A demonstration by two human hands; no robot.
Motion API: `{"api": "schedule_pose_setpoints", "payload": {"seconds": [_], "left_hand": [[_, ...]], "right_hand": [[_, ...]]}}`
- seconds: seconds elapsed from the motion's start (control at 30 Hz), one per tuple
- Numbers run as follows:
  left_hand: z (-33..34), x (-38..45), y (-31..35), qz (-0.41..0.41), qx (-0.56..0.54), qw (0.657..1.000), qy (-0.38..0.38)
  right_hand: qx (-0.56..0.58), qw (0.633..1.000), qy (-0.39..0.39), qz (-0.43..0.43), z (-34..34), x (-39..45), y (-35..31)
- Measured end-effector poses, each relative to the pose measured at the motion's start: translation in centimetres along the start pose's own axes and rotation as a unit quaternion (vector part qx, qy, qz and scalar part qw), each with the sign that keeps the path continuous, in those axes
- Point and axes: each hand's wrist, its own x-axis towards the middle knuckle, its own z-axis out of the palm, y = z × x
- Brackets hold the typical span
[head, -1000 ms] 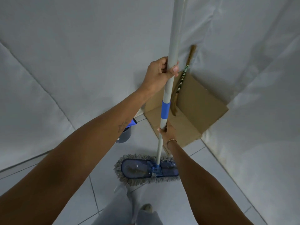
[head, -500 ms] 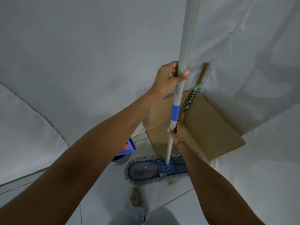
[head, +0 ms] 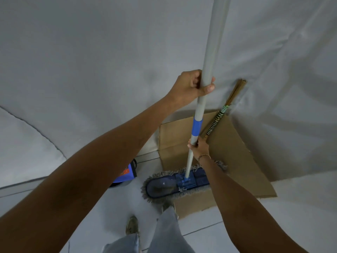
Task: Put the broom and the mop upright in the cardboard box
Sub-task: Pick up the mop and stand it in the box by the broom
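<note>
I hold the mop upright by its long grey pole [head: 209,57], which has a blue band. My left hand [head: 191,86] grips the pole high up. My right hand [head: 197,146] grips it lower, just under the blue band. The flat blue mop head [head: 171,185] with its grey fringe hangs at the front left edge of the cardboard box [head: 235,157], partly over it. The broom [head: 221,114], a thin stick with a striped wrapped section, stands in the box and leans into the corner of the white sheeting.
White fabric sheeting [head: 91,61] covers the walls behind and to the right of the box. A blue container [head: 127,173] stands on the tiled floor left of the box. My legs in grey trousers and one foot [head: 132,226] are below the mop head.
The mop head has moved right and towards the box, from the floor in front to over its front edge. Both hands keep their grip on the pole.
</note>
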Motion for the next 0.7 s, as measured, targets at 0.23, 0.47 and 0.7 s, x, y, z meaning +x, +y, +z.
{"api": "schedule_pose_setpoints", "payload": {"seconds": [0.23, 0.47, 0.7], "left_hand": [[2.1, 7.1, -5.2, -0.054, 0.038, 0.998, 0.003], [3.2, 11.8, -9.4, -0.105, 0.042, 0.994, 0.000], [1.8, 15.7, -12.9, -0.123, 0.029, 0.992, 0.025]], "right_hand": [[-0.017, 0.998, -0.049, 0.020, -1.2, 7.8, 2.1], [-0.009, 0.996, -0.063, 0.057, 0.2, 13.4, 3.9], [-0.013, 0.997, -0.060, 0.053, 2.2, 18.2, 4.3]]}}
